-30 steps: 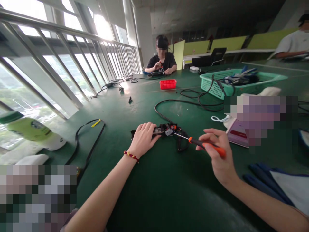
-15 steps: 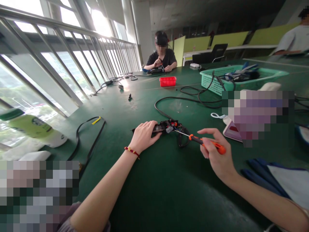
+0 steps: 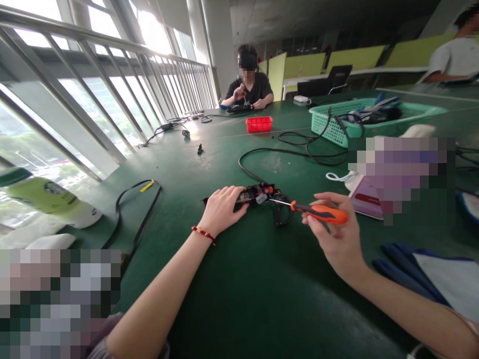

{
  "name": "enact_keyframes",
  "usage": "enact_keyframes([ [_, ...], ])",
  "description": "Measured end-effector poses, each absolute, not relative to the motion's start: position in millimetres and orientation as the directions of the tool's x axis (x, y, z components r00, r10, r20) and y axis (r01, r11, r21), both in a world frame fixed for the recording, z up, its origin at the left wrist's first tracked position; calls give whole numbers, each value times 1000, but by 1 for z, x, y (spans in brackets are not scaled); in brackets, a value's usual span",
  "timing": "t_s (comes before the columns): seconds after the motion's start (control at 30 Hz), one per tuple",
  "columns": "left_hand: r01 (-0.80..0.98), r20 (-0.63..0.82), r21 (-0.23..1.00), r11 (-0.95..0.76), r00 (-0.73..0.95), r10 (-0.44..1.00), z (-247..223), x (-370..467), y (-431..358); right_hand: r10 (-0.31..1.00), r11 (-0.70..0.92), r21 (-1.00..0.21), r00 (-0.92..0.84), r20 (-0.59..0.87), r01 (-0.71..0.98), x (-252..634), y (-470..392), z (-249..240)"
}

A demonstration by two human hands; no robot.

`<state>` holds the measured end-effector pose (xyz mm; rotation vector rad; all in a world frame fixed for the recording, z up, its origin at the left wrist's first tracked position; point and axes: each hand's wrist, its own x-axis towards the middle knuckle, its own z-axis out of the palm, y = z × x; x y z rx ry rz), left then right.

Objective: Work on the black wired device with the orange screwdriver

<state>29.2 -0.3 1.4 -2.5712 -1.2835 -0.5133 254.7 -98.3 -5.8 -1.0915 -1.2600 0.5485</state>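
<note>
On the green table lies a black corded device (image 3: 258, 193) with its inner parts and small wires exposed at the right end; its exact kind I cannot tell. My left hand (image 3: 223, 209) is wrapped over its left part and presses it to the table. Between the thumb and fingers of my right hand (image 3: 337, 234) is a screwdriver (image 3: 322, 213) with an orange and black handle. Its thin shaft points left, and the tip is at the exposed end of the device. Whether the tip sits in a screw is too small to see.
A black cable (image 3: 258, 151) curves behind the device toward a green basket (image 3: 327, 124) of tools. Farther back are a red tray (image 3: 259, 124) and a co-worker (image 3: 249, 82). A bottle (image 3: 48, 197) and strap (image 3: 144, 227) lie left, blue-white gloves (image 3: 430, 274) right.
My right hand has turned the screwdriver, and its fingers have shifted around the handle, which now lies nearer level. My left hand and the device stay in place.
</note>
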Motion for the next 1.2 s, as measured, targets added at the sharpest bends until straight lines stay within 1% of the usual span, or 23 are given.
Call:
enact_keyframes([
  [0.07, 805, 401, -46, -592, 557, 727, 1, 29, 0, 805, 480, -852, 280, 522, 209, 255, -98, -6],
  [0.1, 806, 401, -47, -590, 556, 728, 1, 29, 0, 814, 472, -859, 275, 511, 199, 255, -98, -6],
  [0.2, 807, 401, -49, -588, 555, 729, 2, 30, 0, 886, 357, -915, 244, 395, 187, 254, -100, -4],
  [0.27, 808, 402, -48, -588, 554, 729, 2, 30, 0, 895, 327, -922, 245, 372, 207, 254, -100, -4],
  [0.4, 811, 399, -47, -583, 550, 734, 3, 30, 0, 795, 476, -845, 292, 533, 244, 254, -98, -3],
  [0.43, 812, 398, -47, -582, 550, 735, 3, 30, 0, 782, 491, -835, 296, 548, 249, 254, -98, -3],
  [0.47, 812, 397, -48, -581, 550, 735, 3, 30, 0, 792, 482, -841, 289, 538, 246, 254, -98, -3],
  [0.6, 811, 398, -51, -582, 551, 733, 1, 30, 1, 899, 337, -910, 205, 388, 243, 255, -100, -3],
  [0.63, 812, 398, -52, -582, 551, 733, 1, 30, 1, 901, 329, -908, 201, 384, 259, 256, -100, -4],
  [0.77, 814, 399, -57, -578, 549, 734, 0, 30, 1, 803, 470, -844, 271, 531, 260, 258, -95, -8],
  [0.83, 815, 401, -59, -577, 549, 734, 0, 30, 1, 783, 490, -837, 300, 545, 243, 258, -93, -8],
  [0.97, 815, 402, -67, -576, 551, 731, 1, 30, 1, 878, 367, -910, 251, 407, 191, 255, -96, -5],
  [1.03, 816, 403, -71, -574, 550, 732, 1, 30, 1, 909, 312, -927, 218, 355, 208, 254, -99, -4],
  [1.07, 816, 403, -70, -573, 549, 732, 1, 30, 1, 903, 317, -919, 222, 369, 236, 254, -100, -4],
  [1.1, 817, 402, -69, -573, 548, 733, 1, 30, 1, 880, 350, -898, 235, 413, 268, 254, -100, -4],
  [1.2, 816, 396, -58, -575, 547, 737, 2, 31, 0, 771, 486, -805, 266, 578, 341, 254, -98, -4],
])
